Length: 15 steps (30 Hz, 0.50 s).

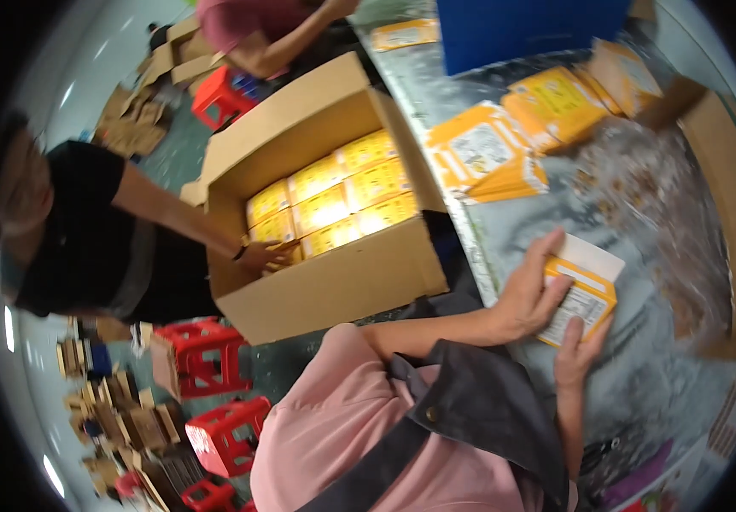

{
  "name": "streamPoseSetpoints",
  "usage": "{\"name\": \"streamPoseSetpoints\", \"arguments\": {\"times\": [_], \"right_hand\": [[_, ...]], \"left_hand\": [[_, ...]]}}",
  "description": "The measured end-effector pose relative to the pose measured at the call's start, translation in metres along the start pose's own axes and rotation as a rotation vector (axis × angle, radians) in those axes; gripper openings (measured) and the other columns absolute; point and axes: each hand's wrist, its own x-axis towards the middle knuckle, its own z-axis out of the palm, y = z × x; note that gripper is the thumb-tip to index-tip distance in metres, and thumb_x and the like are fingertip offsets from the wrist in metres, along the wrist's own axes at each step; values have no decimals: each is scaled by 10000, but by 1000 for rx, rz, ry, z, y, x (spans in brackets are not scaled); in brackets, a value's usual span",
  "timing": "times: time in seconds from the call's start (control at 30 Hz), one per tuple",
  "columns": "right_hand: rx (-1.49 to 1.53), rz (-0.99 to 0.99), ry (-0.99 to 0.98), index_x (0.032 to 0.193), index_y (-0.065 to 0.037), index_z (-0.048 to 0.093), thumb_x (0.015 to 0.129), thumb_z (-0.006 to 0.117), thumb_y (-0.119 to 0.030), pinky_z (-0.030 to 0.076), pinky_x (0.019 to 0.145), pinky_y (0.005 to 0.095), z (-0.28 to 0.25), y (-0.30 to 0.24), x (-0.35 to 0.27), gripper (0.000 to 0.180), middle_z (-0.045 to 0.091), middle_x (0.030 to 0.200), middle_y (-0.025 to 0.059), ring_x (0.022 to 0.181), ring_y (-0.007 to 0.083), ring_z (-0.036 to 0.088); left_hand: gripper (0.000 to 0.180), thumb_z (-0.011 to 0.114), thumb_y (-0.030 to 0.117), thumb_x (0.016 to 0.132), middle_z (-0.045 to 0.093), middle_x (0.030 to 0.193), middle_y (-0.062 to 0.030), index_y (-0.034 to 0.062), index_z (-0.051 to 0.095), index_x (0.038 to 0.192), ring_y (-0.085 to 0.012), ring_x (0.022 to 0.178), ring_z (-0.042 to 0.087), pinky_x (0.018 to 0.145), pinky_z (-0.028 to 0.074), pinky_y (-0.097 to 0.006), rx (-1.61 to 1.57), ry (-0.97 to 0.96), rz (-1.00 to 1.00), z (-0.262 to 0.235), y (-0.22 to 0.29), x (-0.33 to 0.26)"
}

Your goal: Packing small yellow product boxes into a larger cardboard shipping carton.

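Over the table, a small yellow carton [586,303] with a printed white panel and a raised white flap is held between my two hands. My left hand [526,294] grips its near-left side, the thumb lying across the printed face. From below, my right hand [580,354] closes around the lower corner, thumb on the front. What the carton contains is hidden. Beyond my hands lies a flattened yellow carton [479,152]. To the right spreads a clear plastic bag [633,183] with small brown pieces.
Left of the table stands a large cardboard box [338,286] packed with yellow cartons [321,209]; a co-worker's hand [267,256] reaches inside. A blue bin [526,34] and more yellow cartons [556,98] are at the back. Red stools [206,354] stand on the floor.
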Motion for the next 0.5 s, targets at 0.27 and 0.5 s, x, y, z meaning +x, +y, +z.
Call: {"name": "streamPoseSetpoints", "arguments": {"times": [0.27,0.5], "right_hand": [[101,40,-144,1404,51,358,1043,395,-216,428,981,321,44,-12,29,450,504,1332,155,1166,204,537],[572,552,-211,1353,-17,443,1041,378,-333,516,641,270,84,-29,65,449,613,1088,130,791,177,629]], "left_hand": [[597,458,150,1011,476,1274,-205,9,151,1502,-223,1144,491,1010,369,-315,-96,250,-51,-42,-3,9],[670,522,165,961,267,1476,-264,-9,167,1502,-380,1343,356,1105,307,-417,-76,100,-55,-128,11,-11]]}}
